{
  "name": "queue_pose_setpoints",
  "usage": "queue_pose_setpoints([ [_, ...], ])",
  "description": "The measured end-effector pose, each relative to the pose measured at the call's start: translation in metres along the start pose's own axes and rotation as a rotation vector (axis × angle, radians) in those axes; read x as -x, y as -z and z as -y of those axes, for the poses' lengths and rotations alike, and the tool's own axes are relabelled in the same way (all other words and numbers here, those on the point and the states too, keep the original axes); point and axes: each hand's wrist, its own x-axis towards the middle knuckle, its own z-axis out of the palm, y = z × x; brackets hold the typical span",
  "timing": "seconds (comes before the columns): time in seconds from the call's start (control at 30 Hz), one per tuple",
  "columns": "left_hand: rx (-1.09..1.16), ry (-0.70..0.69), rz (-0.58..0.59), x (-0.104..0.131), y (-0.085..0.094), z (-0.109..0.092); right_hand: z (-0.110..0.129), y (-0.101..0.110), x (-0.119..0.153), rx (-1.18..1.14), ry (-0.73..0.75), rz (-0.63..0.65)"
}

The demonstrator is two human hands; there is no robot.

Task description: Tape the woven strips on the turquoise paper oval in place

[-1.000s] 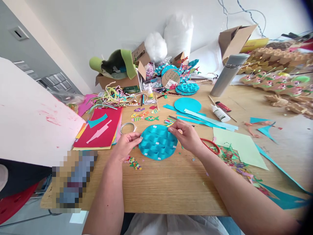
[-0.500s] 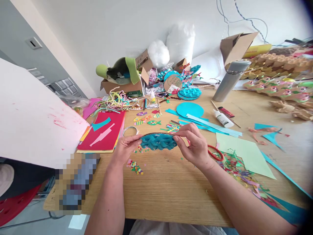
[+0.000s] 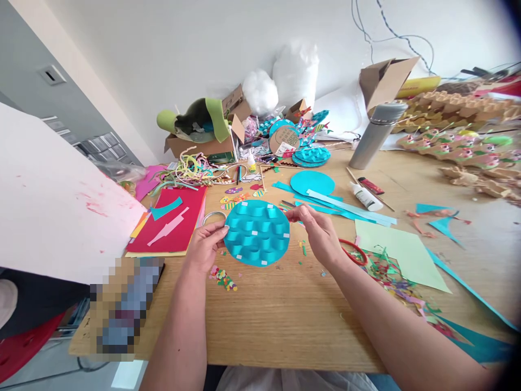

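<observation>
A round blue paper disc (image 3: pixel 257 241) with rows of curled paper strips and several small white squares faces me above the table. My left hand (image 3: pixel 205 247) pinches its left edge, thumb on the front. At the upper right edge, the bent fingers of my right hand (image 3: pixel 319 233) grip the rim; the fingertips are partly behind it. Paper fish (image 3: pixel 234 190) lie just beyond the disc, and a flat blue circle (image 3: pixel 312 183) rests on the table farther back. Small coloured paper dots (image 3: pixel 223 278) are scattered below the disc.
Red-handled scissors (image 3: pixel 353 252), paper scraps (image 3: pixel 391 277) and a pale green sheet (image 3: pixel 407 252) lie right. A white glue bottle (image 3: pixel 366 196) and grey flask (image 3: pixel 376 136) stand beyond. Red paper (image 3: pixel 163 222) is stacked left. Boxes and stuffing line the wall.
The blue disc has turned from nearly edge-on to showing its curled face toward me. Both hands still hold it at the sides. The camera view has shifted slightly.
</observation>
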Motion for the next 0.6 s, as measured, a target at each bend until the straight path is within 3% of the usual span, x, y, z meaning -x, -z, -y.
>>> queue_pose_setpoints([
  [0.13,0.045,-0.006,-0.026,-0.0018,0.0001,0.0002,-0.0018,-0.0006,-0.0022,0.007,-0.044,0.028],
  [0.37,0.085,-0.016,-0.065,-0.0029,-0.0016,0.0008,-0.0046,-0.0038,-0.0023,0.141,0.021,0.117],
  [0.6,-0.028,0.164,0.059,0.0005,0.0015,-0.0016,-0.0055,-0.0017,-0.0040,0.036,-0.121,0.159],
])
